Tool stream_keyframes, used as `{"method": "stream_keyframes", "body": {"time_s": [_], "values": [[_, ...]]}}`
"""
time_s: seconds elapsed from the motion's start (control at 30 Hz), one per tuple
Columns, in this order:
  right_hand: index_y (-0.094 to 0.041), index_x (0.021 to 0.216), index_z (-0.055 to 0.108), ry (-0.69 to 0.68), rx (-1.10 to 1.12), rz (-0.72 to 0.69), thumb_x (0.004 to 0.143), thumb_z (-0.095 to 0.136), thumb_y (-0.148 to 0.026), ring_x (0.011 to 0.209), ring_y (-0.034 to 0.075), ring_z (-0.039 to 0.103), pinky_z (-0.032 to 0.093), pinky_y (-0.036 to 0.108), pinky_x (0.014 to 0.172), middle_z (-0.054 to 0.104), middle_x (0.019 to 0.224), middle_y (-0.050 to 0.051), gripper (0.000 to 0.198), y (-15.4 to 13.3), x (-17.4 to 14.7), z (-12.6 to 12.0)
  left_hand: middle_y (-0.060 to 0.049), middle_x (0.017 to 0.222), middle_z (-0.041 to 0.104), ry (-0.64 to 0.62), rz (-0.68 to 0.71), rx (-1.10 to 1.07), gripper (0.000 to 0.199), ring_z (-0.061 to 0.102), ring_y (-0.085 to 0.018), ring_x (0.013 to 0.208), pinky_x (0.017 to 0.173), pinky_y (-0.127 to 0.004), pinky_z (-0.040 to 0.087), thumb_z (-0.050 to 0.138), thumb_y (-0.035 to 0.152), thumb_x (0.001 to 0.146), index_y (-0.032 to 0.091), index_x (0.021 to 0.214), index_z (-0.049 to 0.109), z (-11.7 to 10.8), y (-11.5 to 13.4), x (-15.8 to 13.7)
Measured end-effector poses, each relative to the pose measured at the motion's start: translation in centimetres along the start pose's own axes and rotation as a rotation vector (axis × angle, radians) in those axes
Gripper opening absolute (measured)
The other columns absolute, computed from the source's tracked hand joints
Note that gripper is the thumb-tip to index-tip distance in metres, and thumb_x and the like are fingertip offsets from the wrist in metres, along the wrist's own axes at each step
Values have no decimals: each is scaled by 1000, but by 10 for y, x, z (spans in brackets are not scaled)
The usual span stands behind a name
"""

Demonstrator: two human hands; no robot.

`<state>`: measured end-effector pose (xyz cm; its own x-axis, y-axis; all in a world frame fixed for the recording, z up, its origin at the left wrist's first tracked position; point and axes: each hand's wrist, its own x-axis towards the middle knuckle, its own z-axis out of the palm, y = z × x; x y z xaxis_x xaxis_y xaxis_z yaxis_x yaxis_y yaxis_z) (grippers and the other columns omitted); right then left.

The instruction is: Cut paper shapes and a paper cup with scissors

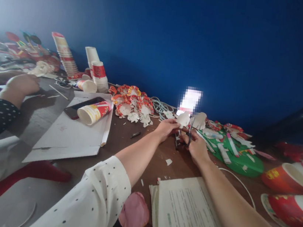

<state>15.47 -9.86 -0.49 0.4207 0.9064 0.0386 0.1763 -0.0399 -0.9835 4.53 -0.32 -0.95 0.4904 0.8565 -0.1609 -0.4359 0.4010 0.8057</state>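
Note:
My left hand [167, 128] pinches a white paper piece [183, 119] with a rounded outline above the brown table. My right hand [196, 146] is closed around a pair of scissors [191, 130], whose blades point up beside that paper. Another pale paper shape [199, 120] shows just behind the blades; whether it joins the held piece I cannot tell. Beyond both hands a lit phone [190, 100] leans near the blue wall, its screen blurred out. Left of my hands lies a heap of red and white cut paper pieces [134, 104].
On the right, a green sheet [251, 164] carries markers and scraps, near red paper bowls [285, 177]. A printed paper bag [194, 212] lies in front. Leftward are a white board [73, 136], a paper cup [91, 113], cup stacks [66, 57] and another person's hand [23, 83].

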Motion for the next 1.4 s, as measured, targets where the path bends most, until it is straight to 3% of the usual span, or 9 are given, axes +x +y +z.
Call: {"method": "stream_keyframes", "body": {"time_s": [1.4], "values": [[-15,107,70,8,31,11,64,80,-47,56,15,60,48,25,50,65,66,1,55,-1,0,1,-1,65,64,3,-13,-19,10,59,-8,59,65,-22,46,72,6,70,11,72,64,1,2,-2]]}}
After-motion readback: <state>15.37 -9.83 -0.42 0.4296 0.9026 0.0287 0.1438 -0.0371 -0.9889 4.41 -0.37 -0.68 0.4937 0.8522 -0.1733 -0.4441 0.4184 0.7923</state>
